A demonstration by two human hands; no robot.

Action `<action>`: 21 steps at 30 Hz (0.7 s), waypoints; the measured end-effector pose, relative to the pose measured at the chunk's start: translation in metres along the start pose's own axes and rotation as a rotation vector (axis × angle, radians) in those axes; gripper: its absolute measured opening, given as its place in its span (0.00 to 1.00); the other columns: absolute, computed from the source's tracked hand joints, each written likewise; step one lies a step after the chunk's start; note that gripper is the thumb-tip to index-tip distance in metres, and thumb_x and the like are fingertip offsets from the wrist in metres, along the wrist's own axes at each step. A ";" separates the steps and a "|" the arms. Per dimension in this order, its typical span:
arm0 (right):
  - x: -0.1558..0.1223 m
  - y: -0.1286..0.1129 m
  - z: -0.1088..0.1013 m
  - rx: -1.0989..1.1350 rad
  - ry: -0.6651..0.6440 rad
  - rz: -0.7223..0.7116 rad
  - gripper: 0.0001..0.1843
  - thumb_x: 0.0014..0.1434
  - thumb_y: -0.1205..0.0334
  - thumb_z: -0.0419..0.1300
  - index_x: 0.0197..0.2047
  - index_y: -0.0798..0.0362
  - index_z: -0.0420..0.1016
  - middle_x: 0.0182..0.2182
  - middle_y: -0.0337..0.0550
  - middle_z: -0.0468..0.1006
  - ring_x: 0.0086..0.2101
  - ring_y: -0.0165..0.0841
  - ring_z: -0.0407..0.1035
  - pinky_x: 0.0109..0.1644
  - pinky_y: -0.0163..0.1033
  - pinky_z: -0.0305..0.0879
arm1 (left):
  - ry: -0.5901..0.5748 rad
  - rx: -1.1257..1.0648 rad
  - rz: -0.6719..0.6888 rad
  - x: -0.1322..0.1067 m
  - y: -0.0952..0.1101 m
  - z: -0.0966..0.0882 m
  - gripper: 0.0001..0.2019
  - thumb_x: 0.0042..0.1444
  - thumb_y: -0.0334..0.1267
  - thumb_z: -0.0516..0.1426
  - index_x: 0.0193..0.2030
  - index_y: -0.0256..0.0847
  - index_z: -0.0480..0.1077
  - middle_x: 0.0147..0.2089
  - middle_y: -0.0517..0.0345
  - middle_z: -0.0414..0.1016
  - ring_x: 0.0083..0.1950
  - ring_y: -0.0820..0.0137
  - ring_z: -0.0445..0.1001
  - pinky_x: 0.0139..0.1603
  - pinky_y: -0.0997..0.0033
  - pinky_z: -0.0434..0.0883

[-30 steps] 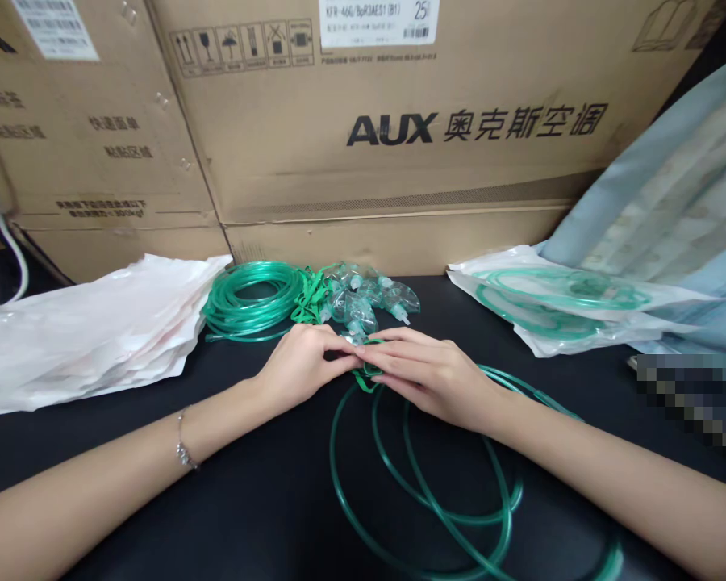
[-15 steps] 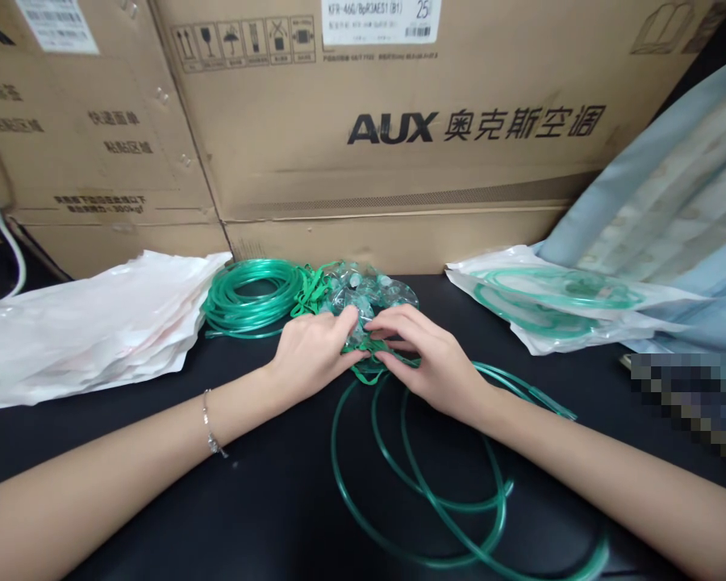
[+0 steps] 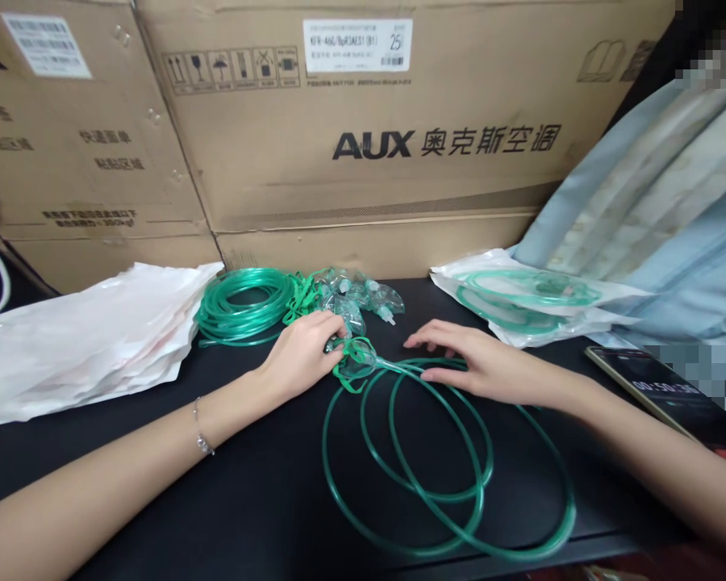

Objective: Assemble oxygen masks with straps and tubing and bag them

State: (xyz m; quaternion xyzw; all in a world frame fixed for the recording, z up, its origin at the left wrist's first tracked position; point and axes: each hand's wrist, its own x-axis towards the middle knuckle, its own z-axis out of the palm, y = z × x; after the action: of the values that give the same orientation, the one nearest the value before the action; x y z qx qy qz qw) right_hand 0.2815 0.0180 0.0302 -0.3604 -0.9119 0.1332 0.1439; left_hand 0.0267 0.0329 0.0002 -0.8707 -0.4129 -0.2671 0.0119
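At your far left the stack of white bags (image 3: 66, 339) lies on the black table (image 3: 266, 500), its ragged right edge just beside the bundled green coils (image 3: 242, 303). In front of the stack the table is bare, and your left forearm crosses that open stretch with a thin bracelet (image 3: 201, 428) at the wrist. Your left hand (image 3: 299, 359) has its fingers curled in, the tips pinching the mask (image 3: 356, 361) and its green strap. It sits just in front of the heap of clear masks (image 3: 363, 292), which lies at the foot of the cardboard boxes (image 3: 369, 145). From the mask the loose green tube (image 3: 325, 452) runs out in several wide loops over the middle of the table. The nearest loop comes close to the table's front edge at the lower right, so you have little room on that side. Your right hand (image 3: 490, 369) lies palm down with the fingers stretched out and loosely together, resting on the upper run of the loops, apart from the mask. Behind it a sealed packet (image 3: 520, 294) with green tubing inside lies at the back, touching the pale blue cloth (image 3: 659, 210). A phone (image 3: 647, 386) lies face up just beside your right forearm, near the right-hand edge
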 end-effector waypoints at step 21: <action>-0.033 0.005 -0.014 0.197 -0.092 0.124 0.12 0.61 0.63 0.46 0.41 0.52 0.68 0.40 0.46 0.68 0.36 0.31 0.69 0.36 0.36 0.69 | -0.302 0.168 0.005 -0.010 0.019 -0.013 0.19 0.53 0.29 0.44 0.51 0.44 0.59 0.52 0.55 0.63 0.37 0.67 0.72 0.33 0.67 0.70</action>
State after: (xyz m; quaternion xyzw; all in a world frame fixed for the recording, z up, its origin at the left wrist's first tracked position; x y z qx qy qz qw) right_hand 0.3125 0.0003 0.0364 -0.3940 -0.8760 0.2471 0.1280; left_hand 0.0291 0.0095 0.0106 -0.8978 -0.4287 -0.0978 0.0229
